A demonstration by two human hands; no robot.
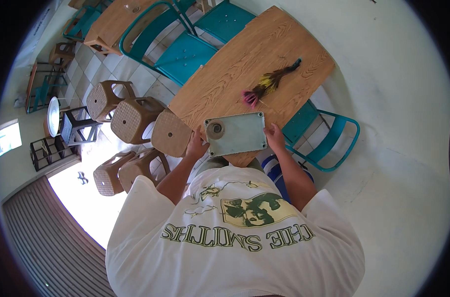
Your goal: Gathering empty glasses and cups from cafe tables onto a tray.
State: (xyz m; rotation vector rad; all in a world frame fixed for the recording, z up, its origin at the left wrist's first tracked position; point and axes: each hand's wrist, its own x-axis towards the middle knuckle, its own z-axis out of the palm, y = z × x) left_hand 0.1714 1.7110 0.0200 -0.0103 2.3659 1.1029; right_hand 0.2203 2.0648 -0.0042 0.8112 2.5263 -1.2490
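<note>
My left hand [197, 145] and my right hand [274, 138] grip a flat, pale grey-green rectangular panel [242, 136] by its two short sides. Small round marks sit at its corners, and a round dark-centred recess [215, 129] shows at its upper left. The panel is over the near end of a wood-grain table [225, 81], just in front of my body; whether it touches the table I cannot tell. Beyond it on the tabletop lies a small bunch [269, 84] with a pink tip, a yellow middle and dark stems. The fingers under the panel are hidden.
Teal metal chairs [185, 57] line the table's far left side, and another teal chair [329, 143] is at its right. Several brown plastic stools [171, 132] stand at left. A blue-and-white striped thing [274, 173] is beside my right forearm. A white wall rises at right.
</note>
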